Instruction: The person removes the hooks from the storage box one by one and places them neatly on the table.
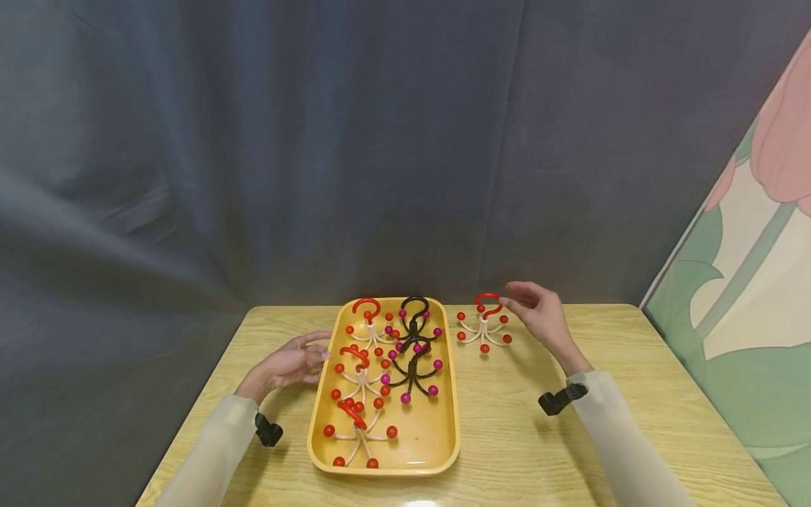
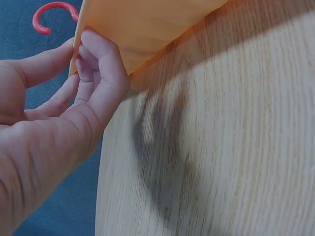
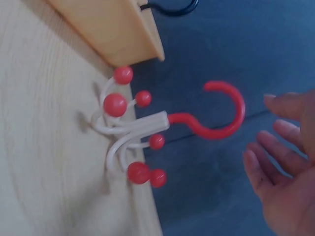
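The left hand pinches the left rim of a yellow tray; in the left wrist view the left hand has thumb and fingers on either side of that rim. Right of the tray, a white rack with red balls and a red hook stands upright on the table. Beside its hook is the right hand, fingers apart and slightly bent. The right wrist view shows a gap between the red hook and the right hand, which holds nothing.
Inside the tray are several white racks with red hooks on the left and two black racks with magenta balls on the right. A dark curtain hangs behind the wooden table; a flower-patterned panel stands at right.
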{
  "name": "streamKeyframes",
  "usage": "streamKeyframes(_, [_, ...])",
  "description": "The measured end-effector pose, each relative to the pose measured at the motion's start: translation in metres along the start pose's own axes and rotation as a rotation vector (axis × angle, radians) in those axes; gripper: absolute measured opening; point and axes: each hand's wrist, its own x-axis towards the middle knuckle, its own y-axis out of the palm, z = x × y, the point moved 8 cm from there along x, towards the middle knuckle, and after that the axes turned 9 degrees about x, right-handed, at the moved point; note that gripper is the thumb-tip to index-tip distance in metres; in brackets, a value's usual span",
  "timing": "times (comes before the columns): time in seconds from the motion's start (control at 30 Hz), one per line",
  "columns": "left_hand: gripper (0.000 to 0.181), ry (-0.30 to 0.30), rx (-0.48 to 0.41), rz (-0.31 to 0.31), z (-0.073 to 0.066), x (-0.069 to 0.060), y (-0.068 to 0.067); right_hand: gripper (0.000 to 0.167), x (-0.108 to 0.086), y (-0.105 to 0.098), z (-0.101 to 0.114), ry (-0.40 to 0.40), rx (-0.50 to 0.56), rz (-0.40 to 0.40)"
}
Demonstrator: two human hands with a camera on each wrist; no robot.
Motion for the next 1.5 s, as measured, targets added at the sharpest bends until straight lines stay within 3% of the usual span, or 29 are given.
streamKeyframes(0.37, [0.067,-0.007,-0.019,-0.003,0.002,0.002,0.000,0.038,-0.019,0.007,0.056,-0.104,-0.030,-0.020])
streamKeyframes(0.73, [0.068,-0.019,-0.018,-0.007,0.001,0.001,0.000,0.035,-0.051,0.037,0.093,-0.139,0.018,0.087])
streamKeyframes(1.0, [0.067,-0.009,0.002,-0.006,0.000,-0.001,0.000,0.034,-0.067,0.067,0.116,-0.178,0.173,0.186])
streamKeyframes(1.5, [0.068,0.030,-0.030,0.028,-0.003,-0.005,0.004,0.031,-0.091,0.112,0.139,-0.202,0.194,0.320])
